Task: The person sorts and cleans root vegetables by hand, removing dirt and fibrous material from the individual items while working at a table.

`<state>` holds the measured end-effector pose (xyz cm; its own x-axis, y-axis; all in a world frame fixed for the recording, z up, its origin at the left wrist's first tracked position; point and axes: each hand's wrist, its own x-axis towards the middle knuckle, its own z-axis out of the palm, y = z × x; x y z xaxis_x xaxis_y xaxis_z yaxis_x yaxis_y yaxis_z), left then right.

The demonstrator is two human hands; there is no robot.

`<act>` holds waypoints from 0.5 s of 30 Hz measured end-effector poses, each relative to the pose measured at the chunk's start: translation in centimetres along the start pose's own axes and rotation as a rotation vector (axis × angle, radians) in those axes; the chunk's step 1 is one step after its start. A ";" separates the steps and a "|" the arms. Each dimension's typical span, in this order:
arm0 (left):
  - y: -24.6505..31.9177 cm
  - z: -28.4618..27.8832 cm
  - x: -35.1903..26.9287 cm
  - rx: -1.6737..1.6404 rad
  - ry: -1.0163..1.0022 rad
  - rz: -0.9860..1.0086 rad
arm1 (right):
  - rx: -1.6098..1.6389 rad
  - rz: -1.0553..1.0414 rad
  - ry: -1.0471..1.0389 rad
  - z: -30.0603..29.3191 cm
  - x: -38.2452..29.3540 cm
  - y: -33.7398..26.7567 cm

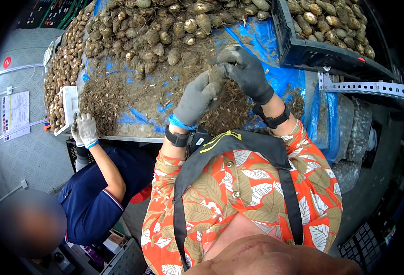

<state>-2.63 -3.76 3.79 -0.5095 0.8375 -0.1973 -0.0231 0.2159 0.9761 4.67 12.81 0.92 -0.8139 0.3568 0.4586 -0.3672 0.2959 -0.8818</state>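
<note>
A brown taro corm (217, 75) is held up between my two gloved hands, over the front part of the worktable. My left hand (194, 100), in a grey glove, wraps its lower side with the fingers and thumb. From above, my right hand (244, 68) in a darker, soiled glove pinches the corm's upper end. The palm-side fingertips of the right hand are partly hidden. Below the hands lies a heap of brown root fibres and peelings (231, 115). Farther back spreads a large pile of hairy, untrimmed taro corms (153, 34).
A black plastic crate (332, 51) of cleaner corms stands at the back right. Blue plastic sheeting (293, 79) covers the table. At left, a co-worker's gloved hands (85, 129) are by a white tray (72, 103), beside many smaller corms (63, 65). A perforated metal bar (366, 86) juts out at right.
</note>
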 end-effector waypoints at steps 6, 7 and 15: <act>-0.3 -0.3 -0.8 -0.052 -0.039 0.062 | 0.137 0.205 -0.034 0.2 0.1 -0.5; -0.3 -0.1 -0.7 0.036 0.009 0.098 | 0.227 0.218 -0.034 0.3 0.1 -0.3; 0.5 -0.3 -0.9 -0.039 0.135 0.131 | 0.346 0.385 -0.060 -2.5 -1.1 5.9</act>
<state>-2.46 -4.51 4.49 -0.6210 0.7817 -0.0572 0.0186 0.0877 0.9960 4.49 16.40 -4.55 -0.9400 0.3275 0.0958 -0.1553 -0.1606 -0.9747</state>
